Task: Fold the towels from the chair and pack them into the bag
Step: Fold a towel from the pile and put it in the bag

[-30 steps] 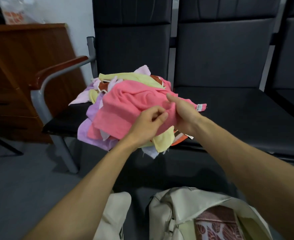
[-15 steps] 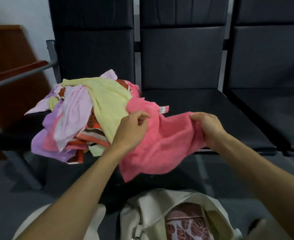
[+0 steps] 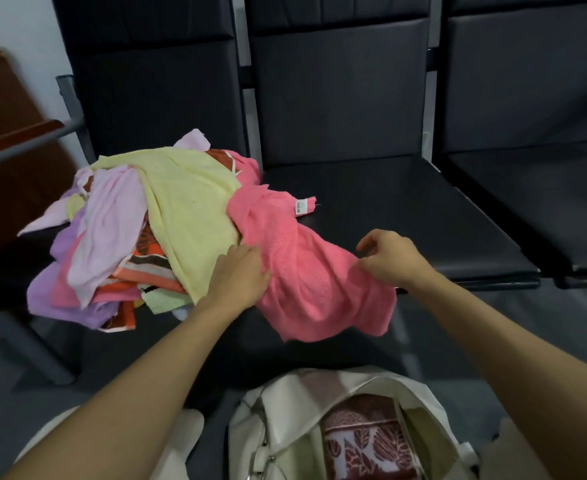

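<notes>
Pink towel (image 3: 314,284) now lies dragged further off the pile (image 3: 181,209) onto the middle chair seat (image 3: 406,209), draped over its front edge, right hand (image 3: 394,259) fingers pinching its right edge, left hand (image 3: 238,278) lowered, fingers buried in fabric, grip unclear.

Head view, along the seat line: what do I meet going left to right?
Left to right: wooden armrest → pale lilac towel → yellow towel → left hand → pink towel → right hand → far-right seat.
</notes>
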